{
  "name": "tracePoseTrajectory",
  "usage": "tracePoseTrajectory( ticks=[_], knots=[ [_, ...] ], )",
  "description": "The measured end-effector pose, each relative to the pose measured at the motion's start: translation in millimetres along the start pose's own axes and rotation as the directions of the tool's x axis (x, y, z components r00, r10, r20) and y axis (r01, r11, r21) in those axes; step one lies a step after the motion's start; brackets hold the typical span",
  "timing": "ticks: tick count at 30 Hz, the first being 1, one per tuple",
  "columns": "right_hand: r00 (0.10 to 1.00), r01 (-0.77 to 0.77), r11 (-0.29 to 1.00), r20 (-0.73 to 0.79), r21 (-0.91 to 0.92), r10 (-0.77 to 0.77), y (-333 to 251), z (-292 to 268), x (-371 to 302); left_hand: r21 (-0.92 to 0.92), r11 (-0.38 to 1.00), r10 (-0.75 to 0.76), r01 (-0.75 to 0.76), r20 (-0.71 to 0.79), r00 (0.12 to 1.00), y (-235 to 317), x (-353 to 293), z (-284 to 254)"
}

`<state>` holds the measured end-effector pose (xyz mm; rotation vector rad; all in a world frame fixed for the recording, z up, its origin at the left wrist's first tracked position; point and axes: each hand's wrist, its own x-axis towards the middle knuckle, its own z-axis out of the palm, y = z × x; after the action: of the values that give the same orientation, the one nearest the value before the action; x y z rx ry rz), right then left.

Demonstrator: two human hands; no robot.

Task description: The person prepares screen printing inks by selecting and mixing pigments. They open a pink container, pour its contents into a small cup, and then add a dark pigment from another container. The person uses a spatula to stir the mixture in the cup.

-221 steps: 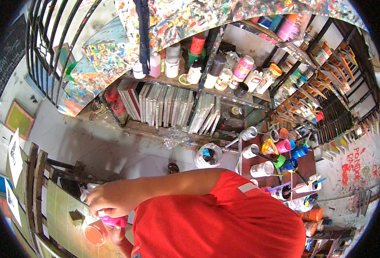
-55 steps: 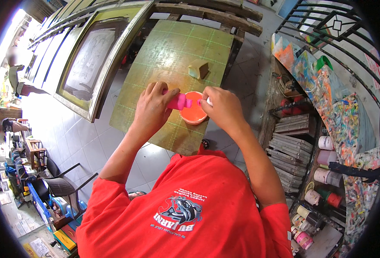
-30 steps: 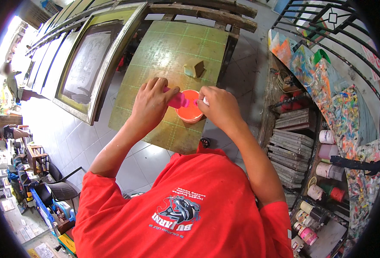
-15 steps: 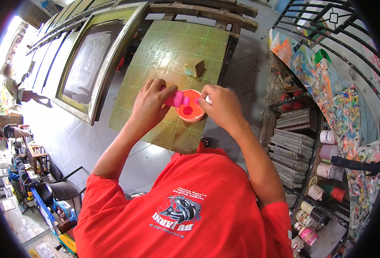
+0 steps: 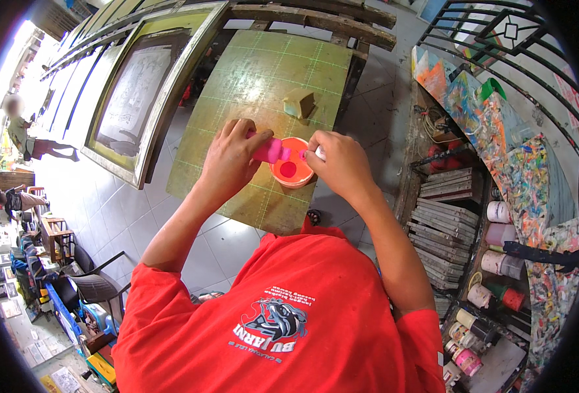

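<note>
My left hand point(image 5: 229, 156) is wrapped round a pink bottle point(image 5: 271, 151). The bottle lies almost level, its neck pointing right over a tub point(image 5: 293, 185) of bright orange paint. A round patch of deeper pink point(image 5: 289, 170) sits on the orange surface below the neck. Just right of the tub's rim, my right hand point(image 5: 342, 160) pinches a small white cap point(image 5: 319, 152) with pink on its left end, close to the bottle's mouth. The tub stands on a greenish board point(image 5: 250, 85) marked with pale grid lines.
Beyond the tub lies a folded yellowish block point(image 5: 298, 103). A framed printing screen point(image 5: 139, 92) leans at the left. Stacked grey slabs point(image 5: 443, 223) and paint containers point(image 5: 502, 263) fill the right-side shelves. Far left, another person point(image 5: 22, 134) stands.
The deeper pink patch in the orange tub has grown a little. Both hands keep nearly the same pose over the tub.
</note>
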<state>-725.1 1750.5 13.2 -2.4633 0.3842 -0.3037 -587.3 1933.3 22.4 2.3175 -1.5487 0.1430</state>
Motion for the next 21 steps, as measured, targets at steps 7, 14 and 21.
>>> tracePoseTrajectory(
  ticks=[7,14,21],
  knots=[
    [0.997,-0.037,0.978,-0.059,0.207,0.05,1,1,0,-0.242,0.967,-0.067,0.079,0.059,0.996,-1,-1,1],
    [0.997,-0.059,0.924,-0.025,0.378,0.074,-5,-4,3,-0.436,0.89,-0.099,0.13,0.092,0.991,-4,-2,4],
    [0.997,-0.069,0.917,0.006,0.394,0.072,-17,-10,9,-0.495,0.864,-0.063,0.089,0.069,0.996,-3,-1,2]
  ],
)
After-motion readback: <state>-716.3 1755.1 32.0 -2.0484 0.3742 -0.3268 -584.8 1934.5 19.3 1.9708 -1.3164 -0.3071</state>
